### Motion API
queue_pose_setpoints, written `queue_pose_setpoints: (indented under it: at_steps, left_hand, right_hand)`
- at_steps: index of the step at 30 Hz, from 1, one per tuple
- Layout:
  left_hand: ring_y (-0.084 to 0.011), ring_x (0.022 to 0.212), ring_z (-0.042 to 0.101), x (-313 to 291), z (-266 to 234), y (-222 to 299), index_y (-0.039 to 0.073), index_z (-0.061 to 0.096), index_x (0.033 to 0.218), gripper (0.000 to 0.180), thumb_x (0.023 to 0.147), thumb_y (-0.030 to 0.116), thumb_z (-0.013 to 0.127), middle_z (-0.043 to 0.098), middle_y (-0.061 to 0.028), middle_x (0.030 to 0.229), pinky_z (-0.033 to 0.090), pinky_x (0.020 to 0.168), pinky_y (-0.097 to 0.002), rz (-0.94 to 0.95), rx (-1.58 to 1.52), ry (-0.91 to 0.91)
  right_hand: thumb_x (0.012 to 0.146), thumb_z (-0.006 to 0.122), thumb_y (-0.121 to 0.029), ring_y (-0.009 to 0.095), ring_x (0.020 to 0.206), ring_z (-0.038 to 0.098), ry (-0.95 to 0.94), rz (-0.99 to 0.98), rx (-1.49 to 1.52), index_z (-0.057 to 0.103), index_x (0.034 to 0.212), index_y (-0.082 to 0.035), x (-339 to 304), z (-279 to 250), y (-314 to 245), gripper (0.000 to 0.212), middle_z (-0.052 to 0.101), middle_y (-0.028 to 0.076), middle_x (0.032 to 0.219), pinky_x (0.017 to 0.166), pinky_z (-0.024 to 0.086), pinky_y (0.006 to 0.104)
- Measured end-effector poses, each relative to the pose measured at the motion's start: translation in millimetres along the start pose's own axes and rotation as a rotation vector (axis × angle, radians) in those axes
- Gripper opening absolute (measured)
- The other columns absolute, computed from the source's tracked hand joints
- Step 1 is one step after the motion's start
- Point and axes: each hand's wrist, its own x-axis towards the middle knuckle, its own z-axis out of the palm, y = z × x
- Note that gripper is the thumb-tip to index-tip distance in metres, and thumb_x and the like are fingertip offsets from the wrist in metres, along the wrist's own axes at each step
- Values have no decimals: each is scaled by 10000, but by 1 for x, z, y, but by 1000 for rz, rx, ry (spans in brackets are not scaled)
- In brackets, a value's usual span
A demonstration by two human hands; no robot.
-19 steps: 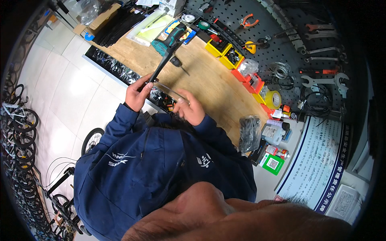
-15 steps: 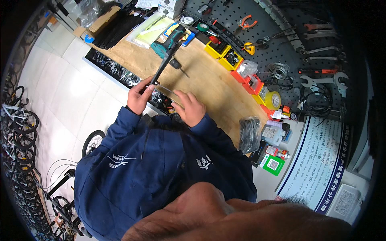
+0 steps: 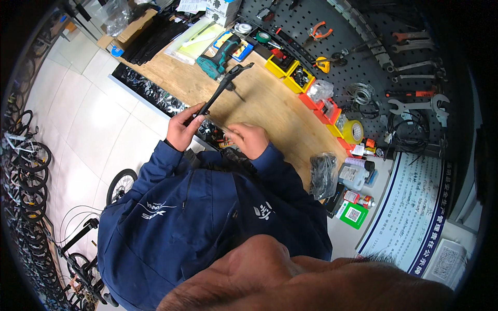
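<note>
My left hand [image 3: 185, 128] is closed around the lower end of a long black bar that looks like a bicycle kickstand [image 3: 220, 89]. The bar slants up and to the right over the workbench, and its far end is wider and bent. My right hand [image 3: 252, 140] is closed, fingers curled, on a thin metal rod-like tool [image 3: 218, 123]. The tool reaches left toward the end of the bar by my left fingers. Whether its tip touches the bar cannot be made out. Beyond the bar a teal cordless drill [image 3: 213, 63] lies on the bench.
Yellow and red parts bins [image 3: 300, 76] line the back of the wooden bench [image 3: 275, 111], below a pegboard hung with wrenches [image 3: 415, 106] and pliers. An open drawer [image 3: 142, 85] of small parts is at left. A plastic-wrapped black package [image 3: 323, 175] and bottles [image 3: 354, 175] stand at right.
The far end of the black bar has swung to the right and slightly down. Both hands have shifted a little right, and the right fingers are more curled.
</note>
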Motion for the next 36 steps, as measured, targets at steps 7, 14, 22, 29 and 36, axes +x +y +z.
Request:
queue_pose_setpoints:
  at_steps: [7,14,22,29,36]
  left_hand:
    - [-42,740,550,1,5,11,-9,611,1387,406,1011,136,656,719,-31,1037,467,644,-212,46,9,-9]
    - [-175,901,674,4,2,25,-35,648,1312,368,969,92,692,729,-146,1068,535,808,-305,216,181,4]
    - [-299,990,718,2,-2,51,-25,664,1298,412,899,41,738,726,-205,1088,548,859,-345,406,275,-88]
    - [-316,841,734,3,8,71,33,645,1342,569,805,94,825,750,-149,1016,572,750,-355,535,374,-137]
    - [-302,847,737,3,7,74,17,632,1356,601,798,116,831,761,-138,1031,572,739,-348,547,360,-177]
  right_hand:
    - [1061,578,-231,173,742,616,-74,269,800,682,1054,2,-5,19,20,255,622,-6,801,676,510,326]
    - [1102,495,-294,86,532,513,231,-36,145,651,1123,-18,-8,32,17,318,606,11,707,515,413,236]
    - [1125,410,-366,65,469,457,-398,435,946,598,1176,-28,-17,6,24,390,624,38,742,474,365,201]
    - [1076,571,-228,140,888,677,-18,50,521,680,1148,28,-11,35,59,287,719,86,985,815,556,295]
    - [1021,630,-104,197,865,678,200,-77,480,672,1130,23,-12,40,65,173,700,70,940,803,534,317]
